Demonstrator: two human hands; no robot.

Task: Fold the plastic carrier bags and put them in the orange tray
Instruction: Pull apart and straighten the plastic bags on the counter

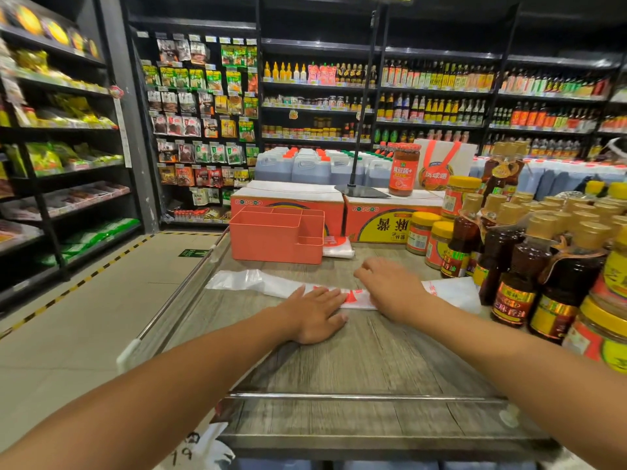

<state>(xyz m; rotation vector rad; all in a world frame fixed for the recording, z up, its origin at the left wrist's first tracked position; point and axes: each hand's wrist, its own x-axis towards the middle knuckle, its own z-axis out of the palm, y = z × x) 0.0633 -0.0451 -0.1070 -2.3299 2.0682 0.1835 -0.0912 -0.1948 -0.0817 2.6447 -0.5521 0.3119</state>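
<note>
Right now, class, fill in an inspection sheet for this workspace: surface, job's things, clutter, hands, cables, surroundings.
Surface: wood-grain table, metal rail at edge.
Job's things: carrier bag folded into a long strip; orange tray behind it; second bag beside the tray.
Clutter: bottles and jars at right; cartons behind.
Hands: left hand and right hand press flat on the strip.
Cables: nothing seen.
Surroundings: stocked shop shelves.

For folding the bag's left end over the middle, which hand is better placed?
Probably the left hand: the free end of the bag lies just to its outer side, while the right hand presses on the middle.
</note>
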